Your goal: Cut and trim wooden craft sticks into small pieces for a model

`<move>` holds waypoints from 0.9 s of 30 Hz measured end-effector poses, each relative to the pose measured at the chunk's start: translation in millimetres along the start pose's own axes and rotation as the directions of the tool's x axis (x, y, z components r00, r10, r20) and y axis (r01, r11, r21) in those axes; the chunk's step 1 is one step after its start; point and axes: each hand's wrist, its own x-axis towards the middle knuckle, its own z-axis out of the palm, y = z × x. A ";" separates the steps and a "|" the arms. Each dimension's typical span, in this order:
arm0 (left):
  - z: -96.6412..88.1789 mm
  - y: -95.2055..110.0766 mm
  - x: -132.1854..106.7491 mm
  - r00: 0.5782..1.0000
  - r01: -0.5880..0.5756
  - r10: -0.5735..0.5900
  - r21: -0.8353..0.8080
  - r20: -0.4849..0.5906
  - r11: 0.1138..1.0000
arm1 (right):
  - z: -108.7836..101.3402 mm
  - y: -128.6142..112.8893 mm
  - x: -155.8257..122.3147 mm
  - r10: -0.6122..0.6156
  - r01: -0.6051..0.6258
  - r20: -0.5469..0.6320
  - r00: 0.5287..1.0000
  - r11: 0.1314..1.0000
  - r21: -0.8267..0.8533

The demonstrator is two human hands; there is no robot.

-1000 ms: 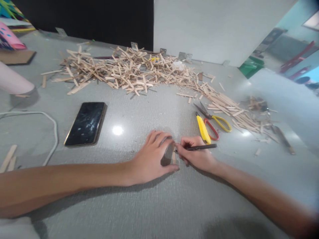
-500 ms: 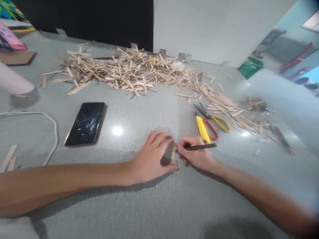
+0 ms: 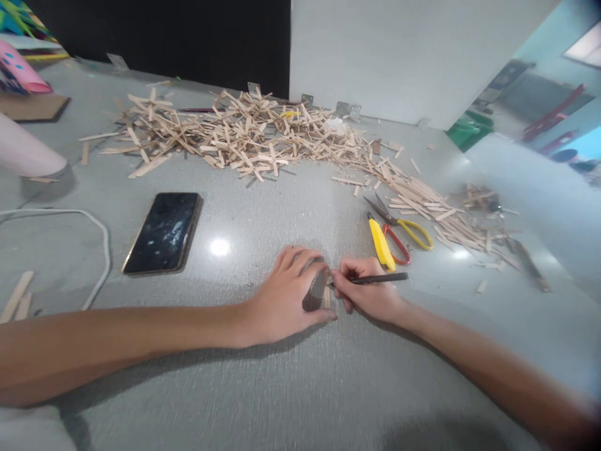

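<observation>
A short wooden craft stick [image 3: 327, 294] lies on the grey table, pinned at its ends between the thumb and fingertips of my left hand [image 3: 284, 299]. My right hand [image 3: 369, 294] grips a dark pen [image 3: 379, 278], its tip at the stick's right edge. The pen's back end points right. Beyond my right hand rest a yellow box cutter [image 3: 381, 243] and a pair of scissors [image 3: 416, 233] with one yellow and one red handle, the blades pointing up and left.
A heap of wooden sticks [image 3: 235, 134] stretches along the back of the table and down its right side. To the left are a phone [image 3: 162, 233], a white cable [image 3: 104, 244], loose sticks [image 3: 17, 295] and a pale pink cylinder [image 3: 28, 150]. A black and white panel stands behind.
Both hands, the stick and the pen keep almost the same place. Only a very slight shift of the camera shows.
</observation>
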 end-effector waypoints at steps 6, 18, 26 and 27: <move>0.8 0.2 -0.8 1.000 0.006 -0.006 -0.015 -0.010 1.000 | -0.7 3.3 -0.2 0.011 -0.011 0.010 1.000 1.000 0.003; -0.3 0.9 -1.8 1.000 0.013 -0.013 -0.031 -0.003 0.999 | -1.8 5.1 -0.9 0.004 -0.004 0.010 1.000 1.000 -0.026; 0.9 0.2 -1.4 1.000 0.008 -0.008 -0.014 -0.015 1.000 | -1.0 2.3 -0.3 0.002 -0.001 0.014 1.000 1.000 -0.014; 0.9 0.4 -1.5 1.000 0.008 -0.009 -0.015 -0.014 1.000 | -0.9 2.1 -0.2 0.000 0.000 0.014 1.000 1.000 -0.015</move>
